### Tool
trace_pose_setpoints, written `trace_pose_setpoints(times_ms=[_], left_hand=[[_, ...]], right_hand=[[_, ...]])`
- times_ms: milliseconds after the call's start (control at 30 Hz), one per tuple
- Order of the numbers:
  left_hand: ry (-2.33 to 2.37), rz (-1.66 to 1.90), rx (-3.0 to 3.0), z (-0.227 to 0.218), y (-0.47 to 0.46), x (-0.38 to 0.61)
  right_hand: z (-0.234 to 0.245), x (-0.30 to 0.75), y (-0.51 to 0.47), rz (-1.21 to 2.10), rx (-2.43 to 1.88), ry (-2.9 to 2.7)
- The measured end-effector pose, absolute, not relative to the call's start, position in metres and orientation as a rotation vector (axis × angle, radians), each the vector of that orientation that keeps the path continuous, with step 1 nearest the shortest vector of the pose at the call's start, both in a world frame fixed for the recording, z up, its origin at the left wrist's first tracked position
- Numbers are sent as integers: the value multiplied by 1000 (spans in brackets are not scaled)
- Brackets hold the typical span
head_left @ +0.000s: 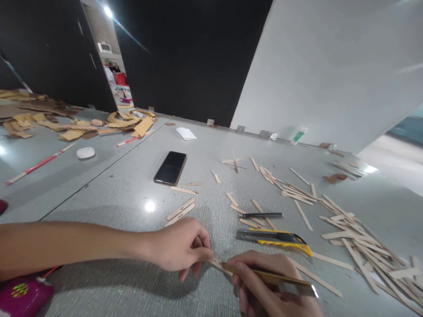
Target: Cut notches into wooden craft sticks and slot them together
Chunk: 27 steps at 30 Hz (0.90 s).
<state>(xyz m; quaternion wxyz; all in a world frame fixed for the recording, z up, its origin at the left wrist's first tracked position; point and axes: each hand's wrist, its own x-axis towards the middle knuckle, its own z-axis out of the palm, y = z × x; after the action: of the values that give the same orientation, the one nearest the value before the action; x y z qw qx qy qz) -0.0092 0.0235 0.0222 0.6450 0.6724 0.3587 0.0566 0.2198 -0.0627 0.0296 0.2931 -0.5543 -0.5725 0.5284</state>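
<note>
My left hand [187, 246] pinches one end of a short, thin wooden craft stick [217, 263] just above the grey tabletop. From the right, my right hand [264, 281] grips a slim gold-coloured tool [269, 277] with a shiny metal end; its tip meets the stick, and its exact kind is unclear. A yellow and black box cutter [280, 240] lies just beyond my right hand. Past it rests a black pen-like tool [262, 215] across several craft sticks. Beside my left hand are cut, slotted sticks [181, 210].
A large heap of craft sticks [363, 246] spreads along the right. A phone [171, 168] and a white case [85, 152] lie farther back. Cardboard scraps [76, 130] cover the back left. A purple device [24, 296] with a red wire sits by my left forearm.
</note>
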Motion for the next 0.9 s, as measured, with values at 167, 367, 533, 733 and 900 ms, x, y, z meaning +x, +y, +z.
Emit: trace_pose_setpoints(times_ms=[167, 367, 533, 733, 900], left_hand=[[806, 124, 1521, 20, 24, -9], [813, 134, 1530, 23, 23, -9], [806, 132, 1532, 22, 24, -10], [802, 132, 1529, 21, 24, -10], [808, 137, 1532, 21, 24, -10]], right_hand=[[28, 216, -60, 1468, -1481, -1474], [28, 214, -64, 1392, -1519, -1482], [23, 214, -62, 1457, -1495, -1458], [23, 206, -62, 1439, -1555, -1277], [23, 199, -66, 1425, -1601, -1120]])
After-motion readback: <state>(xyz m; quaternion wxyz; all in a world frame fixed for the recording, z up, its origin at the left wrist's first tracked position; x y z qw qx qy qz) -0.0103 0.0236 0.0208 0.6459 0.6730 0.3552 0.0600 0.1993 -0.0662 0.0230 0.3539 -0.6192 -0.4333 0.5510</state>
